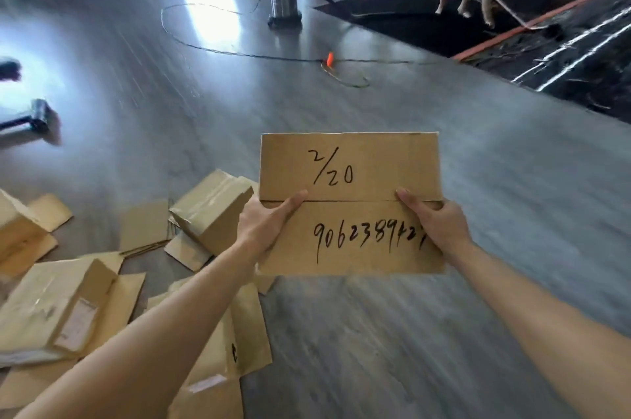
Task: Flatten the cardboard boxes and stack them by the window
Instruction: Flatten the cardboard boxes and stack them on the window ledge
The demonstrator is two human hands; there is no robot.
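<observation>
I held the flat brown cardboard box marked with black handwritten numbers (pixel 351 203) above the grey floor (pixel 375 333), my left hand (pixel 263 227) and right hand (pixel 437 224) gripping its side edges, thumbs on top. Loose brown cardboard boxes (pixel 112 282) lay left of my grip.

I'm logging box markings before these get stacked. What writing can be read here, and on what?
"2/20": upper flap of the held box.
"906238942", last digits hidden by the right hand: lower flap.
Label on the box at lower left: too blurred to read.
Black mark on flat cardboard: unreadable.
</observation>
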